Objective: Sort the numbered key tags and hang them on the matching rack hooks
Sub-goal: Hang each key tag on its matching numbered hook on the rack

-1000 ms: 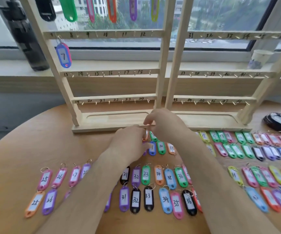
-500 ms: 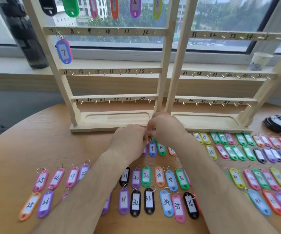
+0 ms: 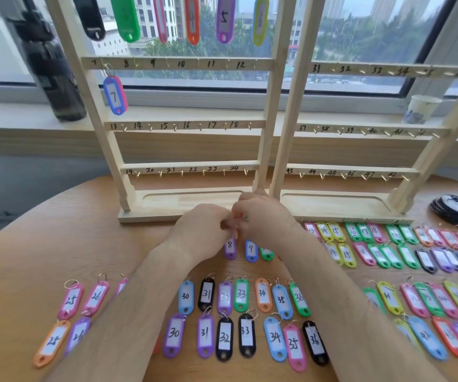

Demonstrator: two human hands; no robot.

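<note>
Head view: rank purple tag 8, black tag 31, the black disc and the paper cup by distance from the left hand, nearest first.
1. purple tag 8: right beside the left hand, on its right.
2. black tag 31: in the row nearer the person.
3. black disc: far right, past the tag rows.
4. paper cup: on the windowsill, far right.

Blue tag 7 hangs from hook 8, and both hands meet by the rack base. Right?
Not quite: the head view shows tag 7 hanging from hook 7, not 8. The left hand and right hand do meet near the rack base.
</note>
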